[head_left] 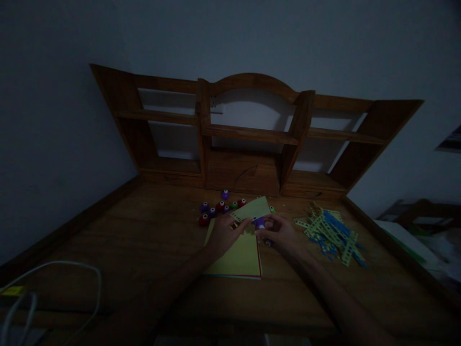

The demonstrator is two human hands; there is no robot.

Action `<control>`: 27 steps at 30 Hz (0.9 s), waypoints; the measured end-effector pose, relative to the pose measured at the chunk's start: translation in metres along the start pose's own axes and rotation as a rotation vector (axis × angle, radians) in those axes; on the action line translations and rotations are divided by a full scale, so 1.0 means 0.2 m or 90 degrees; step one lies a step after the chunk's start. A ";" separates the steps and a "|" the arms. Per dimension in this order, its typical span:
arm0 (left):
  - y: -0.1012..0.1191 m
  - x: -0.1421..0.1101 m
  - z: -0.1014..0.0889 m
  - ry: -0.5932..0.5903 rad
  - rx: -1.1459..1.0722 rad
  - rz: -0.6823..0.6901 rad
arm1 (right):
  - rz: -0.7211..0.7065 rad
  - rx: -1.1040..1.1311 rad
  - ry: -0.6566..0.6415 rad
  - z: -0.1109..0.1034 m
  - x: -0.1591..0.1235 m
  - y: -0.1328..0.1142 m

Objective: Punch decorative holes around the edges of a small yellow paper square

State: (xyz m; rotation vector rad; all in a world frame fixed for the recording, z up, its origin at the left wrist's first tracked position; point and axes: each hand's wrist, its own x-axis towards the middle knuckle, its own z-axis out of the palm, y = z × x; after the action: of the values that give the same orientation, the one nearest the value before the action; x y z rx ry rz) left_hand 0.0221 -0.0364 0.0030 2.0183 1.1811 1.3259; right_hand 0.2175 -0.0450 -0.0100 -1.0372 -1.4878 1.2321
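My left hand [225, 233] pinches the edge of a small yellow-green paper piece [254, 209] lifted just above the desk. My right hand [279, 231] is closed around a small purple craft punch [259, 222] at the paper's lower edge. Under both hands lies a stack of yellow paper sheets [239, 259] with a red sheet edge showing at the bottom. Behind the hands sit several small round punches, purple, red and green [216, 209].
A heap of punched yellow and blue paper strips [331, 230] lies to the right on the wooden desk [126, 240]. A wooden shelf unit [248, 134] stands at the back. A white cable [72, 269] loops at the near left. The room is dim.
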 end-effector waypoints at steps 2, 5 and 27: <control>0.00 0.00 0.00 0.007 0.004 0.015 | -0.001 0.011 0.010 0.00 0.00 0.00; -0.01 0.00 0.01 0.001 0.018 0.018 | 0.003 0.036 0.016 0.00 0.00 0.01; -0.08 -0.01 0.03 -0.200 -0.153 -0.055 | 0.055 0.014 -0.057 -0.04 -0.01 -0.06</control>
State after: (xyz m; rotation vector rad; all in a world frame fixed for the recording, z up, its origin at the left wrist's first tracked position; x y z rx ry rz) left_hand 0.0211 -0.0292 -0.0133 1.8930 0.9091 1.0104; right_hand 0.2251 -0.0468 0.0029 -1.0529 -1.5073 1.3682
